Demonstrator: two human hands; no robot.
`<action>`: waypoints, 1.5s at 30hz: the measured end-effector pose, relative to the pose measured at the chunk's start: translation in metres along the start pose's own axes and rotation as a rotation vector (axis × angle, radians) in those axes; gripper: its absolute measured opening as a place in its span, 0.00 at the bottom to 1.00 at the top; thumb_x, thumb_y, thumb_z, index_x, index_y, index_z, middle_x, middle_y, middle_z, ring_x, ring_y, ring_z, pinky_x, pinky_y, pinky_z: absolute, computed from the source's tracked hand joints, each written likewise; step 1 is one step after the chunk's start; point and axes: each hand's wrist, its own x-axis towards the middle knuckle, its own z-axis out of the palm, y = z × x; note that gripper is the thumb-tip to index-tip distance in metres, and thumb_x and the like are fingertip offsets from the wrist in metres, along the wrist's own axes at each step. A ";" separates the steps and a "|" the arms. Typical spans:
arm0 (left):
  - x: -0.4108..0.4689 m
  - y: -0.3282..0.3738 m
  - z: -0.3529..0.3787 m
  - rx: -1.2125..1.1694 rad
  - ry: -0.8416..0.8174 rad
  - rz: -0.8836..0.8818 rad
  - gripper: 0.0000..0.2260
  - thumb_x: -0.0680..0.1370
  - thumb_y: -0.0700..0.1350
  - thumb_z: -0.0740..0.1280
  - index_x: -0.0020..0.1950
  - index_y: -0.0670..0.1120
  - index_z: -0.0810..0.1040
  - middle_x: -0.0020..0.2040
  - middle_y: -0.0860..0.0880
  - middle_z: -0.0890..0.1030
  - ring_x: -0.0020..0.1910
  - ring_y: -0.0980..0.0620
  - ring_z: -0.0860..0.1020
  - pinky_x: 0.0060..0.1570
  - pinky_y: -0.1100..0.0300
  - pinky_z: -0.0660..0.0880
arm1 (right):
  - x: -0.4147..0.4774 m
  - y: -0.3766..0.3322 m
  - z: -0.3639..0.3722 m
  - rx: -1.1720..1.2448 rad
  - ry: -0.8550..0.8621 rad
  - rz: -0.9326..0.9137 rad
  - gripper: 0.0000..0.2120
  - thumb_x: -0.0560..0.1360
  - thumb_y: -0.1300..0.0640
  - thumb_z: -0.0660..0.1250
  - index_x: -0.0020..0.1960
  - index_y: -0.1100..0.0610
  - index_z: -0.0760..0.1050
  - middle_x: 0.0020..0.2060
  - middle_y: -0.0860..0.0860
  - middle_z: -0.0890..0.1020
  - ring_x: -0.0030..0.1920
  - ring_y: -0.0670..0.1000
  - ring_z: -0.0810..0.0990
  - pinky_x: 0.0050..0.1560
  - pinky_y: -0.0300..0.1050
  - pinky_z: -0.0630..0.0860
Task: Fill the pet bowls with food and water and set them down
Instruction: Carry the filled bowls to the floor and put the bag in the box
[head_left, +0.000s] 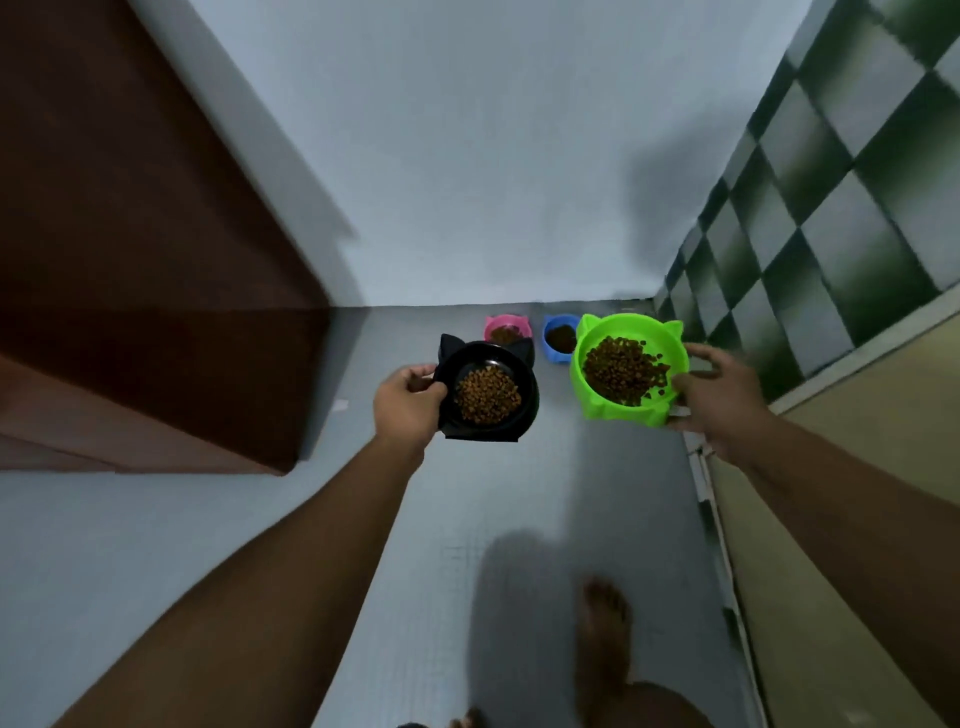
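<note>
My left hand (408, 405) grips the left rim of a black cat-eared bowl (524, 415) that holds a heap of brown kibble. My right hand (719, 392) holds the right side of a green cat-eared bowl (589, 397), also filled with kibble. I carry both bowls in the air above the grey floor. Farther ahead, a pink bowl (492, 325) and a blue bowl (550, 348) stand on the floor by the white wall; both have dark food in them. The green bowl hides part of the blue one.
A brown wooden door (130, 260) stands at the left. A green-and-white checkered wall (831, 208) and a beige panel (857, 493) run along the right. My bare foot (605, 634) is on the grey floor (467, 493) below.
</note>
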 end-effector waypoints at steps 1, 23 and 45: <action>0.025 -0.016 0.016 0.000 0.001 0.006 0.09 0.77 0.34 0.69 0.49 0.48 0.81 0.48 0.45 0.85 0.49 0.41 0.85 0.49 0.43 0.84 | 0.027 0.015 0.009 0.007 -0.004 0.008 0.20 0.77 0.70 0.64 0.64 0.52 0.74 0.57 0.61 0.78 0.50 0.64 0.82 0.42 0.64 0.81; 0.313 -0.304 0.181 0.146 0.127 -0.031 0.09 0.73 0.40 0.72 0.51 0.49 0.84 0.46 0.48 0.86 0.45 0.46 0.85 0.47 0.45 0.85 | 0.397 0.348 0.097 -0.351 0.078 -0.044 0.18 0.65 0.56 0.65 0.45 0.32 0.75 0.39 0.57 0.83 0.41 0.61 0.84 0.40 0.66 0.82; 0.301 -0.287 0.179 0.476 0.112 0.032 0.19 0.76 0.45 0.74 0.65 0.42 0.81 0.52 0.44 0.85 0.50 0.48 0.84 0.52 0.60 0.78 | 0.362 0.306 0.118 -0.618 0.158 -0.177 0.18 0.71 0.58 0.73 0.60 0.60 0.79 0.52 0.59 0.84 0.53 0.59 0.82 0.55 0.46 0.75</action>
